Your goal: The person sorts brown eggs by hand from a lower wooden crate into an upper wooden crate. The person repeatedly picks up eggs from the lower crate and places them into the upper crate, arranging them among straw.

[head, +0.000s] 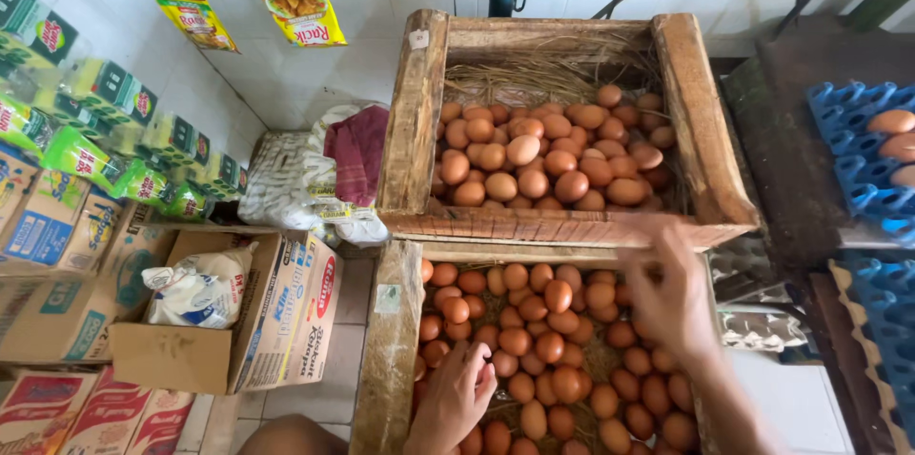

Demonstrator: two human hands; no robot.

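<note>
Head view: left hand (456, 396) is resting palm-down on brown eggs (534, 341) in the lower wooden crate (389, 350), fingers (477, 371) together and curling over one egg. Right hand (672, 298) is hovering blurred over the crate's right side, fingers spread apart, holding nothing visible. A second crate (419, 121) of eggs is sitting above on straw. Blue egg trays (853, 145) are standing right; cardboard boxes (276, 322) left. Risk, as I judge it: pressing on piled eggs could be cracking shells.

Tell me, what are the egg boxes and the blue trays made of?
The upper crate and lower crate look like rough, unpainted wood: grain and worn edges show. The blue trays seem moulded plastic, smooth and evenly coloured, though that is less sure.
</note>
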